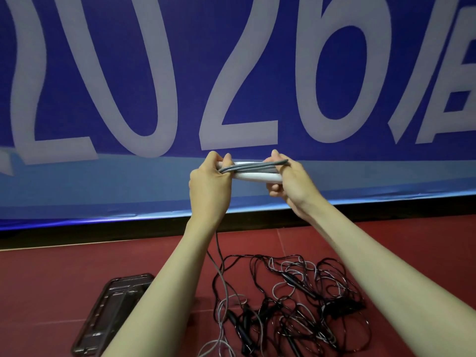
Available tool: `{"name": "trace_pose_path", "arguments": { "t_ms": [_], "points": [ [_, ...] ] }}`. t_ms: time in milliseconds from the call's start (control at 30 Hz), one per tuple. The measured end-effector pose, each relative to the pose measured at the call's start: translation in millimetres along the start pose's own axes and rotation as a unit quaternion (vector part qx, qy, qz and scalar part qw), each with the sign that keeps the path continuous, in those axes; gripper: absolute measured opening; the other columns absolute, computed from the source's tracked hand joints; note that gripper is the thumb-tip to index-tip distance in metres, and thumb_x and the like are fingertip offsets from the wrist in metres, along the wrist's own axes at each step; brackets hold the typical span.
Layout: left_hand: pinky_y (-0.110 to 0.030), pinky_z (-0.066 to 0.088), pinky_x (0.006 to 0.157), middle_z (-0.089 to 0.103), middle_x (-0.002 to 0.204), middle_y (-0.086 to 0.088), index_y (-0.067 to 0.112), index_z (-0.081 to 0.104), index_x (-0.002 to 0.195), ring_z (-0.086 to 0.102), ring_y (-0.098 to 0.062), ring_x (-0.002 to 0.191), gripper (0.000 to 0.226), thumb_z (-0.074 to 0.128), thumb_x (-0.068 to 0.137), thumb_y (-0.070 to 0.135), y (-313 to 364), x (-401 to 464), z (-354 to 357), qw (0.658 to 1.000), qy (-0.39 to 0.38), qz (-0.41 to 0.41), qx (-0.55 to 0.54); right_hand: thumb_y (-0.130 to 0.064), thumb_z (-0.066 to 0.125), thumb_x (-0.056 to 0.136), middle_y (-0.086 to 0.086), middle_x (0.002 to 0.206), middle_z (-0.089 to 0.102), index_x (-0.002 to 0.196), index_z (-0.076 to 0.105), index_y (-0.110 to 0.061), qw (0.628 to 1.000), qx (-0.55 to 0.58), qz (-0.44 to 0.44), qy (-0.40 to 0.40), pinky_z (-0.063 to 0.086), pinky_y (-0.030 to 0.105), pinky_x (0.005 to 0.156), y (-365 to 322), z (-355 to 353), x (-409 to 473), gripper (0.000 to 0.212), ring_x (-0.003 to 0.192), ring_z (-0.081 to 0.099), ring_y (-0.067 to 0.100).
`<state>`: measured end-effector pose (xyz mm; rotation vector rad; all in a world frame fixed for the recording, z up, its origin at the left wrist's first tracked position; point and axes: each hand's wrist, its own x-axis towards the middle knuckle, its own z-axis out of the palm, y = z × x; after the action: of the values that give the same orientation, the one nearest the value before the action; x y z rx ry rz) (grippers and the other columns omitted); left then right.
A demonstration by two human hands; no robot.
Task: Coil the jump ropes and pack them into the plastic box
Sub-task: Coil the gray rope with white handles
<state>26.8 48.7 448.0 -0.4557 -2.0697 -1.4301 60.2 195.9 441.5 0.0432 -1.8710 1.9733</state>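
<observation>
Raised in front of me are the white handles [257, 176] of a jump rope, held level and side by side. My left hand [210, 184] grips their left end. My right hand [288, 181] holds the right end and pinches the grey rope [253, 166], which lies in a few turns along the handles. The rest of this grey rope hangs down from my left hand to the floor [219, 256]. A tangled pile of black and grey jump ropes [291, 302] with black handles lies on the red floor below my arms.
A dark transparent plastic box piece [110, 310] lies flat on the red floor [51, 279] at the lower left, partly behind my left forearm. A blue banner with large white characters [231, 73] covers the wall ahead.
</observation>
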Motion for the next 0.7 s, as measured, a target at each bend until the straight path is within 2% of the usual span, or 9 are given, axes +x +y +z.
{"name": "trace_pose_path", "arguments": {
  "t_ms": [67, 133, 233, 333, 400, 467, 533, 633, 700],
  "points": [
    [-0.032, 0.028, 0.052, 0.036, 0.053, 0.002, 0.011, 0.041, 0.066, 0.026, -0.020, 0.052, 0.035, 0.050, 0.097, 0.025, 1, -1, 0, 0.999, 0.004, 0.034, 0.010, -0.037, 0.043, 0.103, 0.007, 0.071, 0.045, 0.097, 0.052, -0.006, 0.997, 0.054, 0.048, 0.024, 0.030, 0.020, 0.040, -1, 5, -1, 0.032, 0.048, 0.037, 0.010],
    [-0.033, 0.025, 0.051, 0.033, 0.052, 0.002, 0.012, 0.036, 0.065, 0.023, -0.019, 0.054, 0.035, 0.048, 0.097, 0.019, 4, -4, 2, 0.997, 0.005, 0.071, 0.019, -0.038, 0.044, 0.102, 0.008, 0.072, 0.049, 0.092, 0.051, -0.009, 0.992, 0.062, 0.088, 0.063, 0.030, 0.020, 0.036, -2, 7, -2, 0.031, 0.043, 0.040, 0.011],
    [-0.032, 0.021, 0.050, 0.027, 0.052, 0.004, 0.019, 0.028, 0.061, 0.018, -0.014, 0.054, 0.041, 0.045, 0.097, 0.012, 7, -4, 3, 0.998, 0.012, 0.060, -0.001, -0.034, 0.042, 0.102, 0.013, 0.070, 0.053, 0.084, 0.049, -0.016, 0.990, -0.040, 0.100, 0.092, 0.025, 0.019, 0.034, -3, 6, 0, 0.026, 0.035, 0.038, 0.011],
    [-0.024, 0.019, 0.047, 0.026, 0.055, 0.004, 0.016, 0.028, 0.060, 0.018, -0.010, 0.052, 0.039, 0.043, 0.096, 0.010, 8, -1, 2, 0.999, 0.021, 0.003, -0.049, -0.023, 0.046, 0.098, 0.010, 0.067, 0.053, 0.078, 0.053, -0.011, 0.985, -0.118, 0.025, 0.126, 0.028, 0.020, 0.036, -4, 6, 1, 0.024, 0.047, 0.046, 0.016],
    [-0.023, 0.019, 0.045, 0.028, 0.056, 0.002, 0.014, 0.031, 0.062, 0.019, -0.009, 0.051, 0.038, 0.042, 0.098, 0.012, 7, 2, 1, 0.997, 0.032, -0.010, -0.064, -0.016, 0.051, 0.096, 0.002, 0.066, 0.054, 0.081, 0.060, -0.005, 0.981, -0.114, -0.059, 0.147, 0.033, 0.024, 0.046, -5, 9, 0, 0.020, 0.057, 0.047, 0.017],
    [-0.023, 0.019, 0.046, 0.028, 0.057, 0.003, 0.013, 0.032, 0.063, 0.019, -0.009, 0.051, 0.037, 0.041, 0.099, 0.015, 7, 6, 0, 0.997, 0.046, -0.015, -0.063, -0.017, 0.057, 0.095, -0.006, 0.067, 0.056, 0.079, 0.062, -0.012, 0.978, -0.095, -0.113, 0.146, 0.035, 0.029, 0.054, -7, 12, -3, 0.018, 0.060, 0.045, 0.015],
    [-0.023, 0.019, 0.046, 0.028, 0.056, 0.003, 0.013, 0.031, 0.062, 0.019, -0.009, 0.050, 0.038, 0.040, 0.099, 0.015, 6, 9, -2, 0.996, 0.062, -0.020, -0.060, -0.019, 0.061, 0.094, -0.011, 0.069, 0.056, 0.076, 0.060, -0.021, 0.979, -0.087, -0.136, 0.127, 0.037, 0.028, 0.057, -10, 16, -5, 0.019, 0.062, 0.046, 0.012],
    [-0.021, 0.021, 0.044, 0.028, 0.056, 0.003, 0.012, 0.031, 0.063, 0.020, -0.008, 0.049, 0.039, 0.039, 0.101, 0.016, 5, 10, -5, 0.996, 0.070, -0.015, -0.047, -0.008, 0.058, 0.093, -0.010, 0.078, 0.059, 0.079, 0.062, -0.024, 0.982, -0.081, -0.130, 0.111, 0.040, 0.026, 0.059, -10, 20, -8, 0.022, 0.067, 0.048, 0.011],
    [-0.021, 0.022, 0.044, 0.028, 0.056, 0.003, 0.012, 0.031, 0.064, 0.022, -0.007, 0.048, 0.039, 0.039, 0.101, 0.017, 3, 8, -6, 0.996, 0.072, -0.008, -0.043, -0.011, 0.057, 0.094, -0.009, 0.077, 0.058, 0.080, 0.061, -0.024, 0.984, -0.083, -0.120, 0.104, 0.039, 0.024, 0.058, -6, 24, -10, 0.019, 0.066, 0.047, 0.010]
  ]
}}
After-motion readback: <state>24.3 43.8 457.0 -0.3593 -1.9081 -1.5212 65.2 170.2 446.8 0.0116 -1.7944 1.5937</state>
